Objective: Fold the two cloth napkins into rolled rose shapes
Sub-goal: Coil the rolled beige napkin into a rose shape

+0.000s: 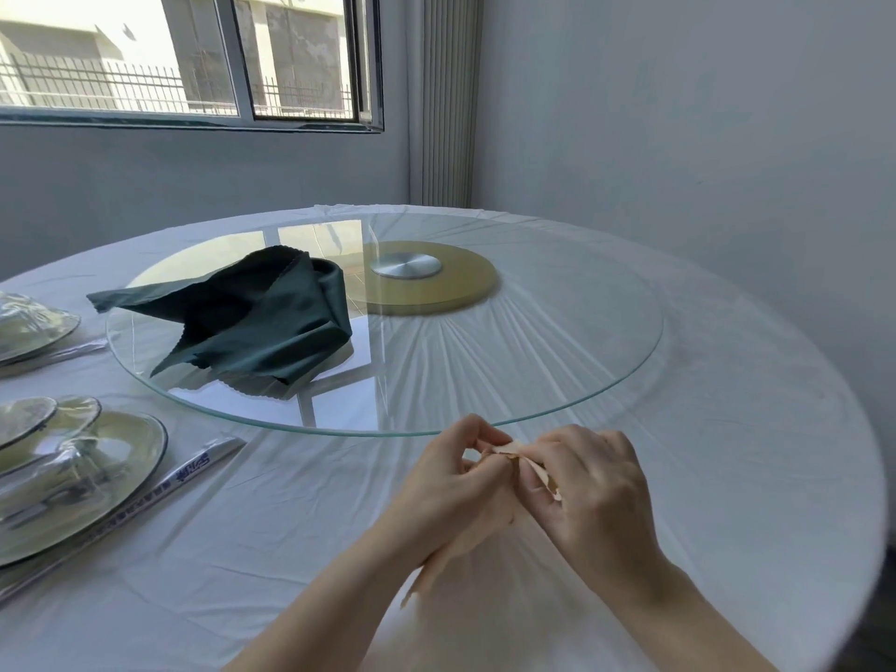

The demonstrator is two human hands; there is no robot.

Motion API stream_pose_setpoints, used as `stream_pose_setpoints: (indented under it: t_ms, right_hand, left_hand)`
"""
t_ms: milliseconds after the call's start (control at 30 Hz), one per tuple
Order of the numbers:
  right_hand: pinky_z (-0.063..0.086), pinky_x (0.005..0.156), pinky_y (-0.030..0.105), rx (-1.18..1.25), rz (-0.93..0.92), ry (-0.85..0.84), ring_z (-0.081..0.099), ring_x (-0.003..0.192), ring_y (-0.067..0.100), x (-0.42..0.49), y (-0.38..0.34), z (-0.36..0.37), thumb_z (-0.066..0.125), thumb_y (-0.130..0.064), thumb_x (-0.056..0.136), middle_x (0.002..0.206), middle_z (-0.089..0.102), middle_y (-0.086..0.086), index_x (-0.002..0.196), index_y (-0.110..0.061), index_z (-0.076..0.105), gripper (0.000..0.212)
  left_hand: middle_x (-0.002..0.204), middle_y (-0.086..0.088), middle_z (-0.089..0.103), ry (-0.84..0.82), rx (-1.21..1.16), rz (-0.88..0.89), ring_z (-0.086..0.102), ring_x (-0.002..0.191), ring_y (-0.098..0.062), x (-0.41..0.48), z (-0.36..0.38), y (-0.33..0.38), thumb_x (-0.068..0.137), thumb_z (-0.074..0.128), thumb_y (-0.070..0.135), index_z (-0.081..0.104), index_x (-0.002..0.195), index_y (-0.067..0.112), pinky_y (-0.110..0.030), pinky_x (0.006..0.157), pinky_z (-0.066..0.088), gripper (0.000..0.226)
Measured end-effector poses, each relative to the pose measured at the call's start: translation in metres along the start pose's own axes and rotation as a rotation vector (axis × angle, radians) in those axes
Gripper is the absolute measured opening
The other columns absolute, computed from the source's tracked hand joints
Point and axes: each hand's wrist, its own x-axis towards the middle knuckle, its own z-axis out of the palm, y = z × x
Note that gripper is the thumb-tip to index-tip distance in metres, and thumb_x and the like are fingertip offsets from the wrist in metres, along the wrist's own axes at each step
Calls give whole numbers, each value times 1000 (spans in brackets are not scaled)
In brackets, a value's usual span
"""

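A peach cloth napkin [504,452] is bunched between both hands above the near part of the table; most of it is hidden, and a tail of it hangs below my left wrist. My left hand [451,482] grips the rolled part with curled fingers. My right hand [591,482] pinches the napkin's upper folds from the right. A dark green cloth napkin [252,322] lies loosely crumpled on the left side of the glass turntable [557,371], apart from both hands.
The round table has a white cloth [727,477]. Wrapped plate sets [82,472] and wrapped chopsticks [194,472] lie at the left edge. A brass hub [426,278] sits under the turntable's middle. A window and a grey wall stand behind.
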Motion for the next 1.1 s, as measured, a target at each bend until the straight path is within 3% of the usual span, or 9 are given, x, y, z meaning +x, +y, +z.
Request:
stream_pose_setpoints:
  t_ms: [100, 267, 400, 467, 633, 767, 933, 1100]
  right_hand:
    - [39, 62, 33, 18, -3, 5, 56, 64, 20, -1, -1, 2, 53, -23, 88, 71, 60, 1, 73, -12, 67, 23]
    - [45, 63, 31, 180, 101, -74, 55, 67, 14, -1, 2, 5, 54, -23, 86, 74, 58, -4, 83, -14, 71, 20]
    - [46, 67, 21, 728, 330, -281, 58, 78, 9, -1, 5, -5, 44, -30, 88, 82, 57, -9, 101, -23, 72, 31]
    - [44, 70, 17, 926, 466, -356, 60, 83, 11, 1, 9, -8, 40, -34, 87, 85, 61, -8, 97, -25, 74, 37]
    - [46, 64, 17, 866, 522, -392, 62, 75, 12, 5, 11, -5, 65, -38, 69, 96, 63, -13, 83, -31, 74, 18]
    - [44, 62, 15, 667, 416, -505, 61, 76, 8, 17, 11, -13, 74, -23, 70, 85, 65, -15, 84, -30, 68, 16]
    - [43, 66, 13, 429, 300, -721, 58, 78, 3, 38, 12, -18, 71, -21, 75, 85, 64, -11, 95, -23, 67, 21]
    - [47, 62, 16, 475, 366, -739, 60, 71, 5, 40, 8, -21, 71, -22, 69, 74, 66, -7, 86, -23, 70, 17]
  left_hand:
    - [61, 3, 57, 39, -44, 18, 50, 51, -5, -2, 2, 3, 67, 50, 27, 65, 83, 17, -14, 50, 39, 24]
    - [65, 0, 66, 154, -102, 37, 54, 57, -2, 1, 3, 2, 64, 62, 27, 68, 71, 12, -15, 53, 42, 18]
    - [61, -4, 65, 186, -174, 6, 53, 49, -5, 2, 0, 1, 63, 65, 22, 67, 70, 4, -16, 47, 40, 19]
    - [62, -5, 67, 185, -166, 33, 54, 48, -2, 2, -1, 1, 68, 68, 17, 67, 71, 2, -14, 47, 41, 15]
    - [73, -5, 69, 194, -23, 122, 53, 56, 3, 0, -1, 0, 64, 64, 25, 70, 68, 13, -10, 55, 40, 14]
    - [75, -4, 65, 229, 38, 141, 54, 59, 1, 1, 1, -4, 64, 62, 24, 68, 63, 22, -12, 57, 41, 6]
    - [77, 1, 58, 241, 71, 155, 56, 65, -3, -1, 5, -6, 64, 62, 29, 65, 62, 26, -17, 62, 44, 5]
    - [80, -1, 62, 207, 87, 139, 59, 68, -6, 1, 0, -5, 65, 65, 26, 68, 64, 20, -17, 63, 46, 7]
